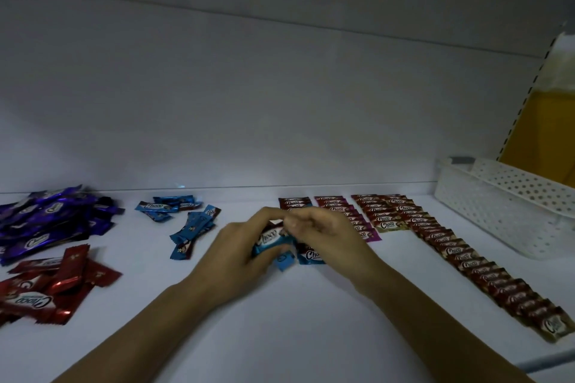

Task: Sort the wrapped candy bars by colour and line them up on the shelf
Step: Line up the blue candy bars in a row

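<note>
My left hand (239,246) curls fingers (264,216) round blue bars (270,247); right hand (326,233) pinches same bundle. Count hidden; red row (294,203) partly covered.

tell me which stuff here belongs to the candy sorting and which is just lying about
Job: blue bars in left hand and right hand, loose blue bars, purple pile, red pile, lined rows, shelf.
Lying about: white basket, yellow panel behind it.
</note>
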### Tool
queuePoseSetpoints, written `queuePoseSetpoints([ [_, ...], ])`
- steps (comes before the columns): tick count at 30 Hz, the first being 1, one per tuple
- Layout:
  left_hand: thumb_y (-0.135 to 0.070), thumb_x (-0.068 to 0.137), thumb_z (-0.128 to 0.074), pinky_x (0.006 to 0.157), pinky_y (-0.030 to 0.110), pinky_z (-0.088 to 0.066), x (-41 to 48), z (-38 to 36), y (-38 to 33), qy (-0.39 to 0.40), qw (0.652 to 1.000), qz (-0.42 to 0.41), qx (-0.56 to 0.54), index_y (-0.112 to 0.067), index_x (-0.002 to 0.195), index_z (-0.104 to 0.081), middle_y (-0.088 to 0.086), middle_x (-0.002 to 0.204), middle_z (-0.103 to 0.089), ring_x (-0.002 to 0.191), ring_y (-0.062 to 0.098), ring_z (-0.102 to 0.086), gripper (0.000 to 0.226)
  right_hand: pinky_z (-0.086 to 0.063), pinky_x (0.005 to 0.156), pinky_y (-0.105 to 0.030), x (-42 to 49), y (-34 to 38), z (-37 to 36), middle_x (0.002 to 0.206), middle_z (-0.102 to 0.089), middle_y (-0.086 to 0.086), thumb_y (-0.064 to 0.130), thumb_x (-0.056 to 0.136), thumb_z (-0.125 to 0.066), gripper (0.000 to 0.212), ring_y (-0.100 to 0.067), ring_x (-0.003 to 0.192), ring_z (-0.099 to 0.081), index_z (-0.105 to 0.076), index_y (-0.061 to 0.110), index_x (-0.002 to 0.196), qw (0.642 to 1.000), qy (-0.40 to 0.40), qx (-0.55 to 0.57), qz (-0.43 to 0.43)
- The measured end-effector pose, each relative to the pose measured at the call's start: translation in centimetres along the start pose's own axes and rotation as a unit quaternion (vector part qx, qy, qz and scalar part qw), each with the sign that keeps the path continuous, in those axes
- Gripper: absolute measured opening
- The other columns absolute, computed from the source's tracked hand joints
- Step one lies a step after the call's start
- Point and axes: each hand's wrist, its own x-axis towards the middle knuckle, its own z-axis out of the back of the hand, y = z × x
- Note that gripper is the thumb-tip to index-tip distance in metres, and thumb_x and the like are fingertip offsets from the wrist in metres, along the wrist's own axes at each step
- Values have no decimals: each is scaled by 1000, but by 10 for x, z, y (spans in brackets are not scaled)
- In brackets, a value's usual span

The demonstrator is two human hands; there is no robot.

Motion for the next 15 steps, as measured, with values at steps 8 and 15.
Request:
queuePoseSetpoints([
  [8,-29,90,-63,64,16,-52,-2,7,11,-1,998,25,63,-68,122,-26,-31,89,-62,75,-8,-61,63,-50,69,-15,5,4,0,81,-73,5,10,81,-72,9,-7,78,-68,-73,19,84,996,-75,33,17],
  [15,-30,93,-59,76,30,-55,-3,7,12,9,992,-2,130,-33,130,-53,-10,109,-70,89,10,-66,38,-47,62,-11,-34,-12,37,71,-71,6,9,76,-77,13,0,67,-63,-72,21,75,987,-38,-154,14],
])
